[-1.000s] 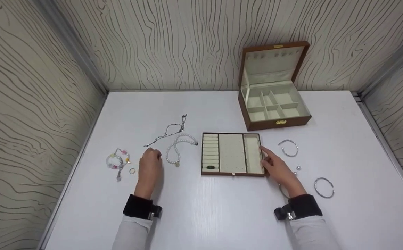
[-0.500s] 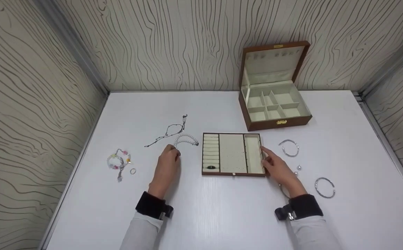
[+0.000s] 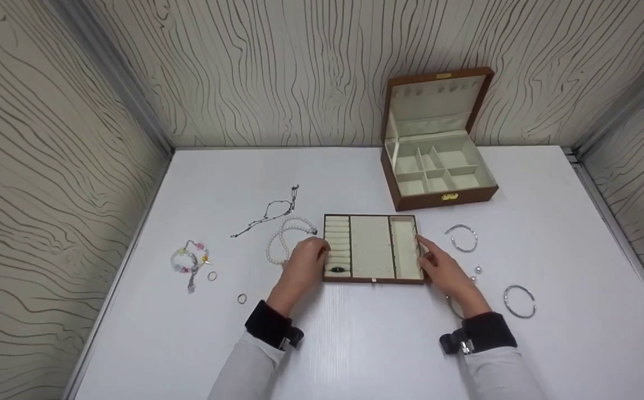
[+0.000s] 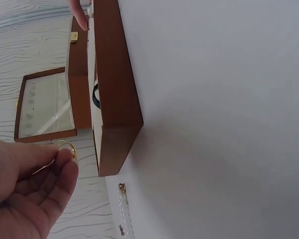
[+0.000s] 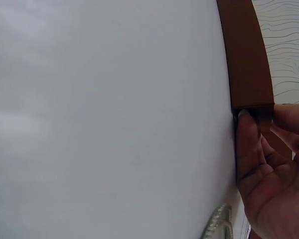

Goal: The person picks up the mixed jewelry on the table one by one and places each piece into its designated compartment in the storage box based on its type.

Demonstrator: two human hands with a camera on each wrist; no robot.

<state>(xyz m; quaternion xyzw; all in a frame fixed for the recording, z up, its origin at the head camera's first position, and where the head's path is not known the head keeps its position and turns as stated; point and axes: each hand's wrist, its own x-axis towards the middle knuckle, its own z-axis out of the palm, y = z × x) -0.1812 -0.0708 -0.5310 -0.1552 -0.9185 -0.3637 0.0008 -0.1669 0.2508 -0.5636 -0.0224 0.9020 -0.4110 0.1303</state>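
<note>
My left hand (image 3: 302,264) is at the left edge of the jewelry tray (image 3: 371,244), by its ring rolls. In the left wrist view its thumb and fingertips pinch a gold ring (image 4: 73,148). A dark ring (image 3: 337,270) sits in the front slot of the rolls. My right hand (image 3: 449,275) grips the tray's right side, thumb against the outer wall in the right wrist view. Left of the tray lie a pearl necklace (image 3: 270,251), partly behind my left hand, and a thin chain necklace (image 3: 266,218).
Behind the tray stands the brown jewelry box (image 3: 438,189), lid raised. Farther left are a beaded bracelet (image 3: 182,261) and two rings, one nearer (image 3: 242,299). To the right lie an open bangle (image 3: 474,239), another bangle (image 3: 519,301), one partly under my wrist, and pearl earrings (image 3: 478,269).
My left hand has moved right, from beside the chain necklace, across the pearl necklace to the tray's left edge. A ring on the table has come into view behind it. My right hand stays put.
</note>
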